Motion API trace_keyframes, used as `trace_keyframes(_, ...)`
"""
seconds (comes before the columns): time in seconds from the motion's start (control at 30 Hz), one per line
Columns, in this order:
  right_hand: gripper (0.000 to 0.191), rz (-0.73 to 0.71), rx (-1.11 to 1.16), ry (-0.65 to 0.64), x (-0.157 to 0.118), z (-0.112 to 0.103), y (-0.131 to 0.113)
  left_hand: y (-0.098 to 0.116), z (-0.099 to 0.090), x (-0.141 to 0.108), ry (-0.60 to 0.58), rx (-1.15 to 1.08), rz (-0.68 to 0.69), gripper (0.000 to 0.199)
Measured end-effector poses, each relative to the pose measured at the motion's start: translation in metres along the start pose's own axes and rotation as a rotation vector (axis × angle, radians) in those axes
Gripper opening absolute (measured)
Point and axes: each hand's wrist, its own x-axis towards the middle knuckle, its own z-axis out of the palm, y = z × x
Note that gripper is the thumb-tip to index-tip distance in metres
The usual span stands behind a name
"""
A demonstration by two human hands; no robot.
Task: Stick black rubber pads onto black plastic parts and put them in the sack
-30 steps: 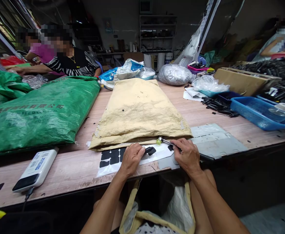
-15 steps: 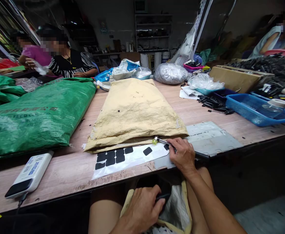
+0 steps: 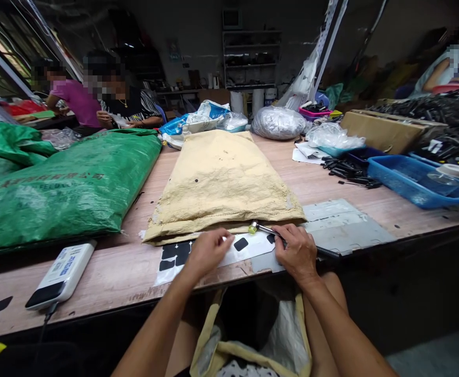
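My left hand (image 3: 209,252) is over a white sheet (image 3: 258,242) of black rounded-square pads, its fingers drawn together at the front edge of a stuffed cream sack (image 3: 229,175). Whatever they pinch, if anything, is hidden. A slim rod-like tool (image 3: 267,230), with a metal shaft and a yellow-green end, is gripped in my right hand (image 3: 297,252). The tool's end rests close to the sack's hem, and a dark handle-like length sticks out to the right of that hand. One loose-spaced black pad (image 3: 241,244) lies between my hands. An open cream-edged bag (image 3: 248,353) sits on my lap.
A full green sack (image 3: 68,188) and a white power bank (image 3: 62,275) with a cable are at left. To the right are a grey board (image 3: 349,222), a pile of black parts (image 3: 349,170) and a blue tray (image 3: 405,180). Other people sit across the table.
My left hand has risen from the lap bag to the sheet; the dark thing it held over the bag is no longer seen in it. My right hand keeps its grip on the tool.
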Motion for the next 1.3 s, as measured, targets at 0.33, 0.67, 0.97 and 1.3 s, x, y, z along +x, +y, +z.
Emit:
trace_keyframes(0.33,0.025,0.006,-0.012,0.010,0.001,0.001,0.001,-0.053,-0.044,0.083,0.379,0.290,-0.106,0.052)
trace_keyframes(0.67,0.025,0.002,0.005,0.015,0.001,0.002,0.002,-0.054,-0.020,0.113,0.336,0.399,-0.354,0.037)
trace_keyframes(0.97,0.024,0.021,0.012,0.008,0.001,0.001,0.000,-0.043,-0.006,0.044,0.304,0.204,-0.030,0.017)
trace_keyframes(1.3,0.045,-0.131,-0.014,-0.152,0.004,-0.012,0.001,-0.019,0.038,0.002,0.143,-0.046,0.205,0.012)
